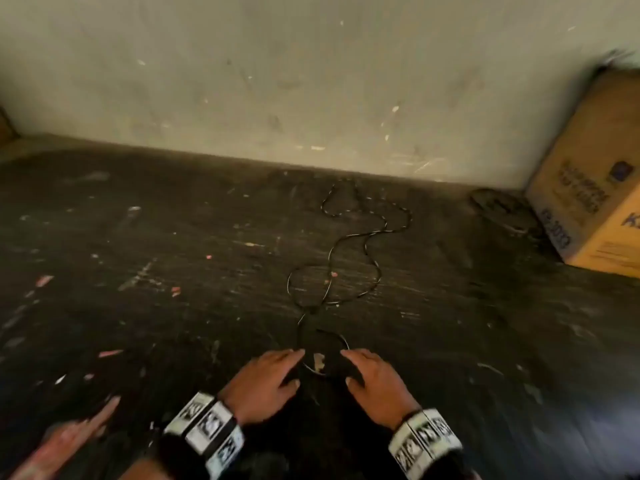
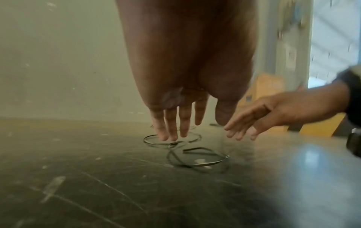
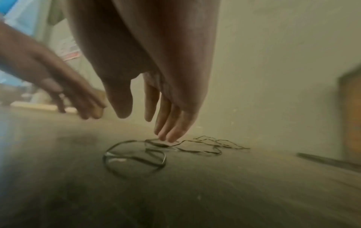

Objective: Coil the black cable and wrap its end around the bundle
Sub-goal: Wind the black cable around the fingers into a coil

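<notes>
Both hands spread above a loose cable

Fingers (image 2: 171, 123) of the left hand (image 1: 266, 381) and right hand (image 1: 375, 379) are straight and relaxed, holding nothing, flanking the nearest loop of the black cable (image 1: 349, 258) sprawled uncoiled across the dark tabletop (image 1: 138, 306).

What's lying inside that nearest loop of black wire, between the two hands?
Inside the nearest loop of the black cable lies a small pale scrap on the dark floor. The left hand and right hand cover the loop's near edges.

cardboard box (image 1: 595, 188), printing (blue, blurred) unreadable; wristbands' markers, no text
</notes>
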`<state>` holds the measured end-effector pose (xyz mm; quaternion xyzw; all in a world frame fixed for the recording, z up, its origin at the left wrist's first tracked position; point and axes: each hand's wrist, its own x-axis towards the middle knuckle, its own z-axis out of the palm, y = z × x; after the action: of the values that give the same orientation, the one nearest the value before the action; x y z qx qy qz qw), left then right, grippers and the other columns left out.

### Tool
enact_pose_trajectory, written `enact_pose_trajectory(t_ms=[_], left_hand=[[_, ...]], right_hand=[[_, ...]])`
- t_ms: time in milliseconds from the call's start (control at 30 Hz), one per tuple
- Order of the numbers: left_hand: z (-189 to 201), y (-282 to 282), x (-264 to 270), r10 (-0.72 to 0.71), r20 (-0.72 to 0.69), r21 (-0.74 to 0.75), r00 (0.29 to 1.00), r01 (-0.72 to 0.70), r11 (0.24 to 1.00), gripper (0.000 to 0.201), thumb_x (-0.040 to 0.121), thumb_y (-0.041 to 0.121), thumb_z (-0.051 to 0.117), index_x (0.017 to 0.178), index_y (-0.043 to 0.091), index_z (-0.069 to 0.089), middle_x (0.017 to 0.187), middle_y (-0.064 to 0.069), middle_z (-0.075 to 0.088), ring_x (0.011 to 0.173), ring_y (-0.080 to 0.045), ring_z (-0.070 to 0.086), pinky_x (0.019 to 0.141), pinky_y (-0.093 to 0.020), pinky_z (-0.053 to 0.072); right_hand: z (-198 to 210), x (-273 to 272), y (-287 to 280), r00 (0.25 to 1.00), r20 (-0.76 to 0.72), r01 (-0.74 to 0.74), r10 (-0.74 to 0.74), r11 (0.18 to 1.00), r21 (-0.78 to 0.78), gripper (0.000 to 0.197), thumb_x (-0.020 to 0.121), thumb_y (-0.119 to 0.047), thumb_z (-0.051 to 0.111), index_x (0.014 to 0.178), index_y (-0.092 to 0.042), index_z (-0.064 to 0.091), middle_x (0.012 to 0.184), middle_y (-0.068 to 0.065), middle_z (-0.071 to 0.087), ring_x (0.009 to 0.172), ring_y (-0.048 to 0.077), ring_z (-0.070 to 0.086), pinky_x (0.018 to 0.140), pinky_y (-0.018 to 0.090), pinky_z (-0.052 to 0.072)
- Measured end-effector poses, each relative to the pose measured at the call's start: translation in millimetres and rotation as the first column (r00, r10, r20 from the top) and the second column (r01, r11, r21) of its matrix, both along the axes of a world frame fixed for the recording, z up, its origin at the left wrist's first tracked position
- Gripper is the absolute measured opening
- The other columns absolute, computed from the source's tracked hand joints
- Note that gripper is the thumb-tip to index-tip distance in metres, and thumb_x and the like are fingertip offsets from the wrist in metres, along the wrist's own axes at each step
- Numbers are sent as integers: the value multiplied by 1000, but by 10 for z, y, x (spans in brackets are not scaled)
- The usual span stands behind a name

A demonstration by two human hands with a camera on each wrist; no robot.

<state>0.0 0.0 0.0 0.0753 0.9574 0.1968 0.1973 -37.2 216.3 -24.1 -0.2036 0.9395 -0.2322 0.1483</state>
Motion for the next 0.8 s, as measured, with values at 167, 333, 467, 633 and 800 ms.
enact_pose_trajectory(t_ms=[167,333,467,633,800], left_hand=[[-79,3,-279,144,160,-18,977,-143,990,60,96,39,44,150,26,23,157,-3,31,142,-20,30,114,-34,27],[-150,41,-312,368,262,137,892,-412,901,54,95,32,50,145,20,36,148,-5,46,133,-19,44,108,-31,34],[-59,114,-255,390,328,458,860,-506,730,43,92,7,52,134,11,50,125,-4,62,105,-11,59,80,-11,44],[277,286,-271,301,358,766,884,-462,448,66,82,-9,54,139,18,36,112,-15,70,95,-14,68,81,-19,52],[632,386,-219,68,206,821,976,-210,531,20,91,8,53,105,6,67,70,-6,67,71,-18,65,75,-28,48]], right_hand=[[-248,-218,-248,974,-103,-168,203,946,279,40,91,-18,51,130,-17,50,134,6,49,126,23,44,110,37,28],[-337,-212,-309,978,-98,-163,183,969,187,23,92,-20,52,114,-17,62,120,4,60,112,19,55,100,31,39],[-4,-183,-335,991,116,107,-72,939,-327,14,81,-6,70,78,-19,71,82,-1,64,70,4,61,75,18,53],[677,-113,-262,909,375,394,-182,667,-632,11,78,-2,74,88,-5,73,75,5,72,65,8,69,58,18,56],[1071,-14,-161,928,292,372,-232,586,-720,11,81,-6,72,92,-6,71,77,4,71,58,-2,65,52,8,48]])
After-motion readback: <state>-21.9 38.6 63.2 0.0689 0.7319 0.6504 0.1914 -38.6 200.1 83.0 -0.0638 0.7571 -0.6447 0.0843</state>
